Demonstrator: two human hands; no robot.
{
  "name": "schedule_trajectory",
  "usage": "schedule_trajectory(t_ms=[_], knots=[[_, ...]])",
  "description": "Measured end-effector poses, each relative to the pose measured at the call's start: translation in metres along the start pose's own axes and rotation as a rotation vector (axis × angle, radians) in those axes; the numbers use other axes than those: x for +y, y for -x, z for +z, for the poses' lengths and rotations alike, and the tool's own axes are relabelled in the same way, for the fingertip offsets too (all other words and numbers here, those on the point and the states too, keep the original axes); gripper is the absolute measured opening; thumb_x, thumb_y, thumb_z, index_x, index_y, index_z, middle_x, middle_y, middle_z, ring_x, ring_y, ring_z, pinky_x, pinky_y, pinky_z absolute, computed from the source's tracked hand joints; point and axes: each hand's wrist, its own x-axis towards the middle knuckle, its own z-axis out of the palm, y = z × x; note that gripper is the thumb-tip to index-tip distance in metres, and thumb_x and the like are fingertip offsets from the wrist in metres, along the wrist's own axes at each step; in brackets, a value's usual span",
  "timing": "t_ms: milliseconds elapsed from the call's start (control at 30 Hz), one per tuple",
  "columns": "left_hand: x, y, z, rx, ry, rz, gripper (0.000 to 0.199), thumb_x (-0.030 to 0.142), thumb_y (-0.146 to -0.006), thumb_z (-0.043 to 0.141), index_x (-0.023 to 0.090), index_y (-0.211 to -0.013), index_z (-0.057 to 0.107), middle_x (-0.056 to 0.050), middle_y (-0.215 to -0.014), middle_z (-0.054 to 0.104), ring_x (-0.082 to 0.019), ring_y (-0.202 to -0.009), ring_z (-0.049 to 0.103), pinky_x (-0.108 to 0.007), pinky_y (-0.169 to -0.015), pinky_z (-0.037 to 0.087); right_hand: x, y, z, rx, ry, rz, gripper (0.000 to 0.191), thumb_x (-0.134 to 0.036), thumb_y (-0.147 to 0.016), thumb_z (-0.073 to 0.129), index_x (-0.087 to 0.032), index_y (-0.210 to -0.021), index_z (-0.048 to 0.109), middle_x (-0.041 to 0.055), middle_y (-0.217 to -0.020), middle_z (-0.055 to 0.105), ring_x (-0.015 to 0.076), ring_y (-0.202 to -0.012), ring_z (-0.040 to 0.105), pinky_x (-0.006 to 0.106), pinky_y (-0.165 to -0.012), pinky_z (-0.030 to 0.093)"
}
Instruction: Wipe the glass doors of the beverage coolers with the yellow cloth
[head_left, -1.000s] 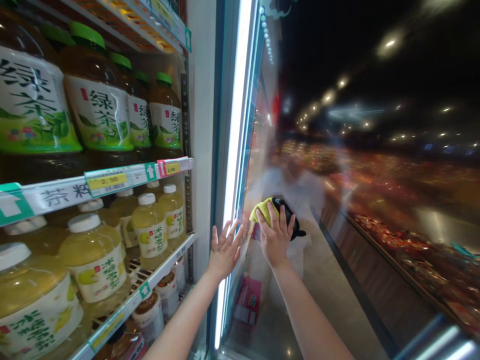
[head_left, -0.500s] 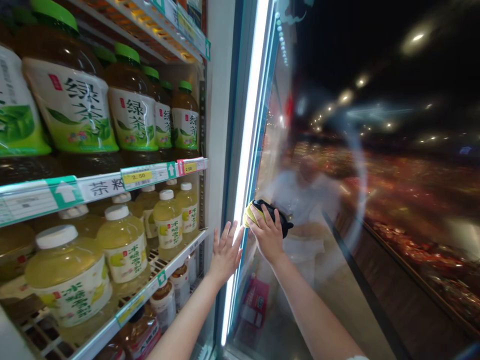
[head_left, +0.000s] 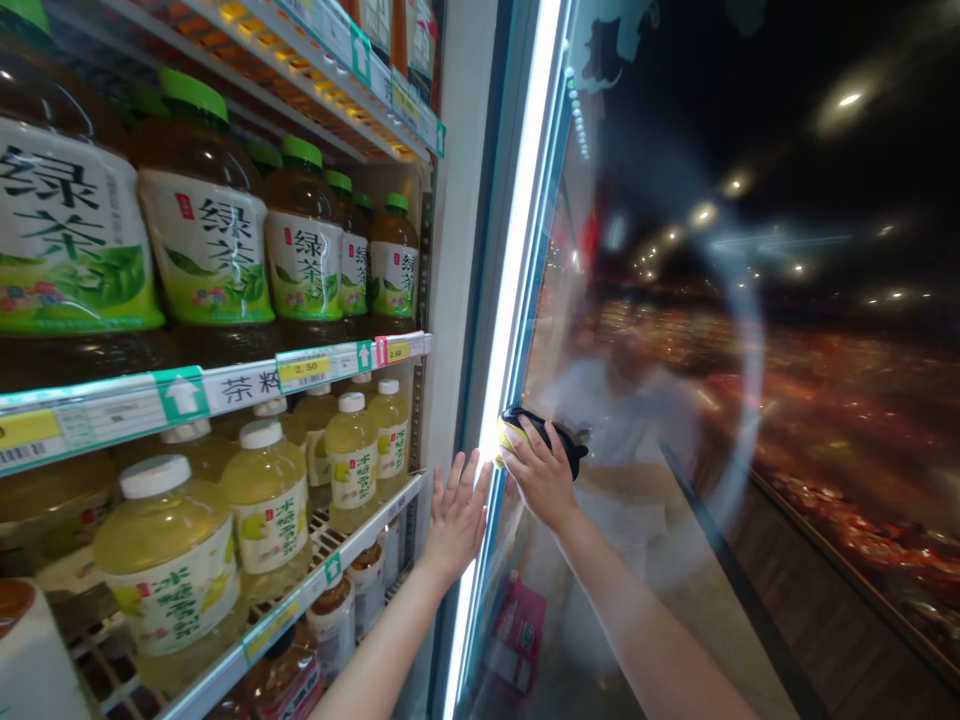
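Observation:
My right hand (head_left: 541, 470) lies over a black-and-yellow pad (head_left: 566, 445), fingers laid across it. The pad is black, with a yellow part at its left end, beside the glass door (head_left: 637, 560). Its exact kind is unclear. My left hand (head_left: 456, 515) is raised with fingers spread and nothing in it. It is nearest the bright light strip (head_left: 517, 240) along the door's edge; whether it touches there I cannot tell.
At left, cooler shelves hold green tea bottles (head_left: 214, 250) above and yellow drink bottles (head_left: 169, 570) below. The price rail (head_left: 240, 385) sticks out between them. A blurred person in a light top (head_left: 630, 410) and red goods (head_left: 840, 500) show in the glass at right.
The view has shifted, so the shelves and bottles sit further right and a little lower. Both hands keep nearly the same pose, the right still over the pad.

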Motion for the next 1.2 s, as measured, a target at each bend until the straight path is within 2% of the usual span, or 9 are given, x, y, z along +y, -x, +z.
schedule_trajectory(t_ms=[200,400,533,667,767,867,1000,1100,1200], knots=[[0.000,0.002,-0.002,-0.002,0.009,0.004,0.076,0.027,-0.095,0.057,0.021,-0.162,0.022,-0.010,-0.168,0.027,-0.027,-0.159,0.008,-0.055,-0.129,0.007,0.006,0.000,-0.002,-0.107,-0.026,-0.185,0.010,-0.028,-0.099,0.062,-0.026,-0.103,0.072,-0.0012,-0.134,0.069,0.0185,-0.140,0.049,0.044,-0.128,0.014],[0.001,-0.012,-0.006,0.017,0.019,0.003,0.078,0.025,-0.096,0.054,0.020,-0.164,0.015,-0.011,-0.169,0.025,-0.027,-0.159,0.005,-0.057,-0.129,0.009,0.031,-0.046,-0.030,-0.033,0.003,0.070,0.026,-0.023,-0.099,0.058,-0.028,-0.123,0.068,0.0007,-0.154,0.054,0.0224,-0.150,0.037,0.048,-0.127,0.013],[0.002,-0.012,-0.007,0.033,0.032,0.007,0.078,0.027,-0.098,0.052,0.021,-0.164,0.011,-0.012,-0.169,0.022,-0.029,-0.159,0.007,-0.058,-0.128,0.011,0.015,-0.013,-0.027,0.008,0.033,0.169,0.039,-0.024,-0.100,0.057,-0.029,-0.138,0.061,0.0025,-0.158,0.048,0.0251,-0.155,0.027,0.053,-0.128,0.009],[0.001,-0.012,-0.007,0.046,0.046,0.014,0.079,0.026,-0.097,0.053,0.022,-0.164,0.011,-0.012,-0.169,0.022,-0.029,-0.159,0.009,-0.058,-0.128,0.011,0.002,0.010,-0.014,-0.036,0.018,0.029,0.029,-0.025,-0.098,0.060,-0.028,-0.127,0.068,0.0010,-0.156,0.052,0.0242,-0.153,0.032,0.051,-0.129,0.008],[0.002,-0.025,-0.006,0.060,0.059,0.017,0.081,0.027,-0.095,0.056,0.022,-0.164,0.013,-0.012,-0.169,0.023,-0.030,-0.159,0.010,-0.058,-0.128,0.012,0.017,-0.011,-0.022,-0.046,0.021,0.020,0.030,-0.027,-0.099,0.059,-0.029,-0.127,0.068,-0.0001,-0.157,0.050,0.0249,-0.151,0.036,0.053,-0.129,0.007],[0.007,-0.040,-0.005,0.073,0.066,0.020,0.083,0.026,-0.094,0.057,0.022,-0.164,0.012,-0.013,-0.170,0.021,-0.030,-0.159,0.009,-0.058,-0.128,0.013,0.039,-0.029,-0.041,0.016,0.058,0.155,0.038,-0.024,-0.101,0.055,-0.032,-0.137,0.062,0.0007,-0.158,0.049,0.0260,-0.151,0.035,0.057,-0.128,0.007],[0.014,-0.049,-0.002,0.085,0.088,0.030,0.084,0.024,-0.095,0.056,0.022,-0.164,0.008,-0.012,-0.170,0.021,-0.030,-0.159,0.008,-0.058,-0.128,0.014,0.041,0.001,-0.053,0.073,0.124,0.299,0.044,-0.019,-0.100,0.053,-0.032,-0.142,0.059,0.0026,-0.158,0.048,0.0268,-0.154,0.029,0.056,-0.127,0.012],[0.018,-0.051,0.000,0.105,0.108,0.034,0.084,0.021,-0.095,0.054,0.023,-0.164,0.006,-0.012,-0.170,0.020,-0.030,-0.159,0.008,-0.058,-0.128,0.014,0.027,0.031,-0.046,0.034,0.127,0.228,0.042,-0.022,-0.101,0.054,-0.031,-0.141,0.060,0.0012,-0.156,0.051,0.0245,-0.155,0.027,0.051,-0.128,0.010],[0.022,-0.062,0.002,0.133,0.130,0.059,0.084,0.021,-0.096,0.053,0.022,-0.164,0.006,-0.012,-0.170,0.021,-0.030,-0.159,0.008,-0.057,-0.128,0.014,0.026,0.031,-0.043,-0.010,0.130,0.130,0.038,-0.027,-0.101,0.056,-0.033,-0.138,0.062,-0.0026,-0.155,0.052,0.0228,-0.153,0.032,0.047,-0.129,0.007]])
